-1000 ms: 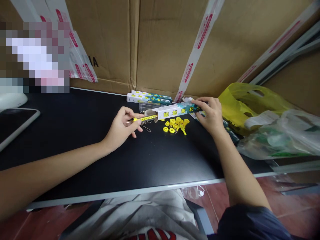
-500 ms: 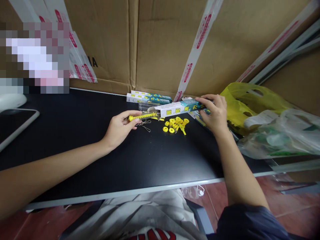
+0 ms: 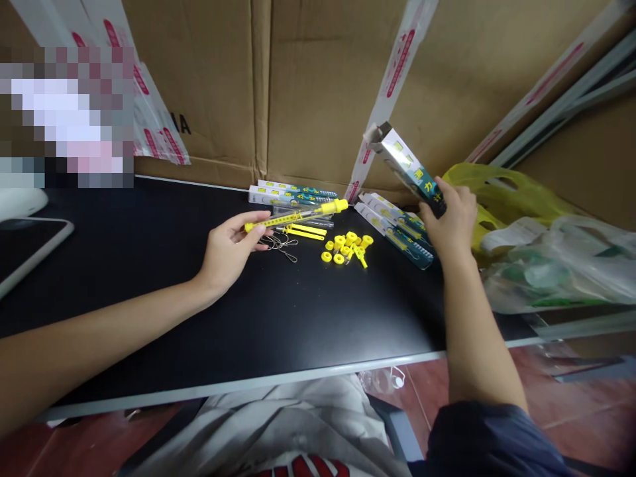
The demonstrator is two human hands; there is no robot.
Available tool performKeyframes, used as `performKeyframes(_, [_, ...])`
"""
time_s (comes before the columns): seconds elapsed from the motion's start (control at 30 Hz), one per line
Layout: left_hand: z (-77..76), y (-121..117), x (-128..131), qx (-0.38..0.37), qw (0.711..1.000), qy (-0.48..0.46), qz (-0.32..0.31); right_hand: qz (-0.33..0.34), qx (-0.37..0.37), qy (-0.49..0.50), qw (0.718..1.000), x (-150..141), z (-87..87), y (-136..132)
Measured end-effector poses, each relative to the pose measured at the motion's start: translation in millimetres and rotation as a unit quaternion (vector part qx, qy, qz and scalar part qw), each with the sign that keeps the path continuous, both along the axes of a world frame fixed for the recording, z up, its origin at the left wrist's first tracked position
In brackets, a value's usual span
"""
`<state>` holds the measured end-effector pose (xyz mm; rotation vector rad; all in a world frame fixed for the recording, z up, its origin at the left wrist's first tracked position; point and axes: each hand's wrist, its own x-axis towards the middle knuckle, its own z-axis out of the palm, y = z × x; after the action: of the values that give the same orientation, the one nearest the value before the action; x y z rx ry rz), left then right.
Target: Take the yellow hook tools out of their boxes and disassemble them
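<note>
Between thumb and fingers, my left hand [image 3: 233, 255] grips a clear tubular spring scale [image 3: 298, 215] with yellow ends, tilted slightly up to the right above the table. My right hand [image 3: 453, 215] is wrapped around the lower end of a narrow printed carton [image 3: 410, 169], its open end up and leaning left. Beneath the spring scale lie wire hooks [image 3: 285, 246], yellow flat strips [image 3: 308, 232] and clear tubes [image 3: 322, 223]. Several small yellow plastic parts [image 3: 348, 246] sit in a loose pile between my hands.
Two printed cartons [image 3: 288, 194] lie at the back of the black table [image 3: 298, 324]; more cartons [image 3: 395, 228] lie near my right hand. Yellow and clear plastic bags [image 3: 556, 258] are at right, a tablet-like device [image 3: 34, 248] at left. Large cardboard [image 3: 322, 86] stands behind.
The spring scale has come fully out of the carton in my left hand's grip. My right hand has moved right with the carton and tipped its open end upward.
</note>
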<state>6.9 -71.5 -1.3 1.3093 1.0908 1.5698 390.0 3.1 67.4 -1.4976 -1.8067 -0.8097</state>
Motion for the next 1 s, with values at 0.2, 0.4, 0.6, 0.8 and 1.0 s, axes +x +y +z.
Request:
performKeyframes(0.2, [-0.9, -1.7, 1.1, 0.001, 1.000, 0.013, -0.020, -0.101, -0.093, 0.024, 0.990, 21.0, -4.0, 2.2])
performKeyframes(0.4, [-2.1, -2.4, 1.3, 0.003, 0.999, 0.024, -0.028, -0.021, -0.203, 0.025, 0.979, 23.9, -3.4, -0.1])
performKeyframes(0.6, [-2.3, -2.7, 1.6, 0.001, 0.999, 0.033, -0.036, 0.003, -0.269, -0.007, 0.963, 17.2, -17.1, 2.5])
performKeyframes(0.8, [-1.7, -3.2, 1.9, -0.006, 0.999, 0.032, -0.042, -0.108, -0.281, 0.003, 0.954, 22.2, -17.6, 2.3])
performKeyframes(1.0, [-0.4, -4.7, 2.0, -0.010, 0.998, 0.037, -0.050, -0.158, -0.325, -0.024, 0.932, 19.5, -14.8, -0.5])
